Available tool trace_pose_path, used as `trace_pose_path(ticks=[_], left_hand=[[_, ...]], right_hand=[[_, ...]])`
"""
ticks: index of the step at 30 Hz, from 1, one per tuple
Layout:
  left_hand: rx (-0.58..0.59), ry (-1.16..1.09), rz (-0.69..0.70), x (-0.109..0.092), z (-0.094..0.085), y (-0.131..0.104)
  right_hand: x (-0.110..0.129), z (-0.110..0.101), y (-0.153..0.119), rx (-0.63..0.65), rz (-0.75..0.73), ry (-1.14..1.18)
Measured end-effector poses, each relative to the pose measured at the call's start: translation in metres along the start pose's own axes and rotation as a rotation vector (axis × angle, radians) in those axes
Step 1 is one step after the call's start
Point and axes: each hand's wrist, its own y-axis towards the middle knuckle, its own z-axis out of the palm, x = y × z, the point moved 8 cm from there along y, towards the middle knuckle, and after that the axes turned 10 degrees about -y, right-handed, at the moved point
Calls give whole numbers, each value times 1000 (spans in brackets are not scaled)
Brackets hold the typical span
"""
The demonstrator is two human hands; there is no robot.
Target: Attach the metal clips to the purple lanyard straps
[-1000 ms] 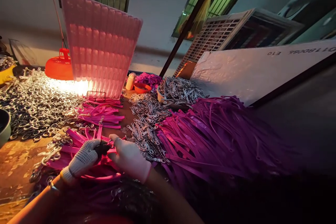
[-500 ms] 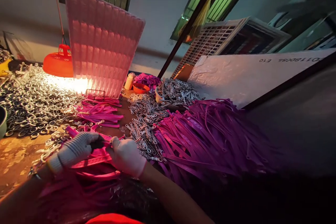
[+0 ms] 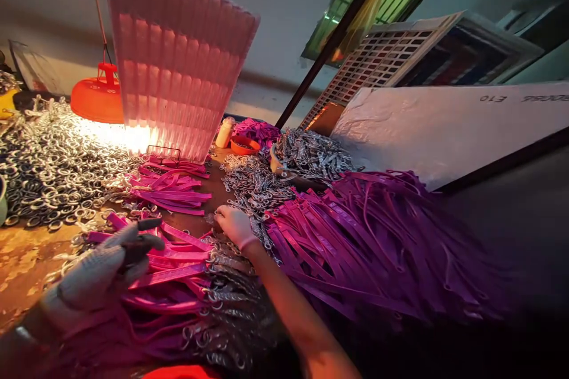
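Note:
My left hand (image 3: pixel 104 269), in a pale glove with dark fingertips, hovers over the left side of a pile of pink straps (image 3: pixel 178 275). Its fingers are apart and nothing shows in them. Twisted metal chain pieces (image 3: pixel 231 290) lie at the right ends of these straps. My right hand (image 3: pixel 235 225), in a light glove, reaches down to the brown table beside a heap of metal clasps (image 3: pixel 255 186). Its fingers are bent together; what they pinch, if anything, is hidden.
Left lies a big heap of metal rings (image 3: pixel 57 166) under a red lamp (image 3: pixel 98 98). A ribbed translucent panel (image 3: pixel 178 59) stands behind pink straps (image 3: pixel 173 186). Purple straps (image 3: pixel 355 237) spread right, near a bowl of chains (image 3: pixel 306 154), a small red bowl (image 3: pixel 244 145) and a bottle (image 3: pixel 224 132).
My hands were together at a pink strap over the pile and have parted. The right moved forward and right to the clasps; the left drew back and opened. The view shifted slightly.

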Motion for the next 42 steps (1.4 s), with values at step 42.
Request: trace_pose_path(ticks=[42], left_hand=[[-101,235,284,43,74,19]], right_hand=[[74,-48,-118,-237,-60,453]])
